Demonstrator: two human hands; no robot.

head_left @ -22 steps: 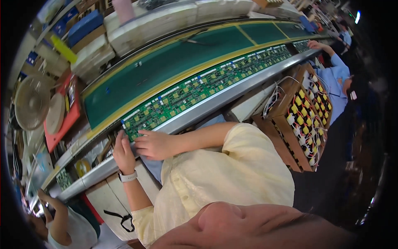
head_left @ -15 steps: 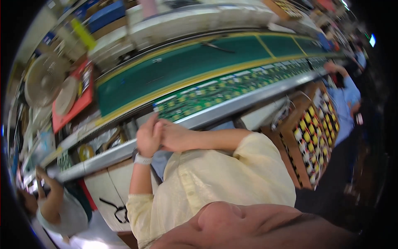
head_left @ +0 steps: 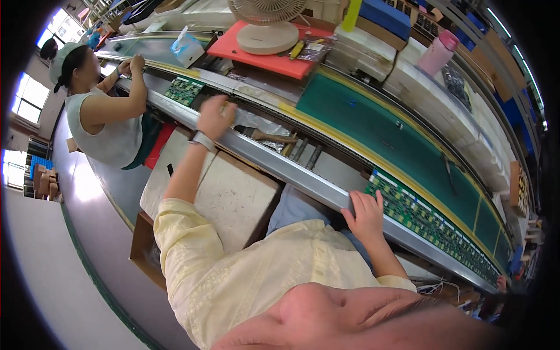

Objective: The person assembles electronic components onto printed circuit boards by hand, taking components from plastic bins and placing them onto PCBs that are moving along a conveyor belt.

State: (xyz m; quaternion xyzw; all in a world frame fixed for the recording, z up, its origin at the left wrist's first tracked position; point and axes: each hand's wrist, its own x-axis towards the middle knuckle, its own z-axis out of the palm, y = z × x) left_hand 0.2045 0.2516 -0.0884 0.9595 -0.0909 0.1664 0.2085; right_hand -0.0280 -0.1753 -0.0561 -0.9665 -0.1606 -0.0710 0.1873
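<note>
A long row of green circuit boards lies along the near edge of the green conveyor belt. My right hand rests flat on the near end of that row, fingers spread, holding nothing. My left hand is stretched out far to the left above the metal rail; it wears a wristwatch. It is blurred, with fingers loosely curled, and whether it holds anything is unclear. A separate green circuit board lies just beyond it on the rail.
A co-worker in a white top sits at the left with hands on the line. A fan stands on a red tray; a tissue box and pink bottle are behind the belt. A white box sits under my left arm.
Both hands were together at the end of the board row. My left hand has swung out to the left along the rail; my right hand stayed on the boards. The view turned left.
</note>
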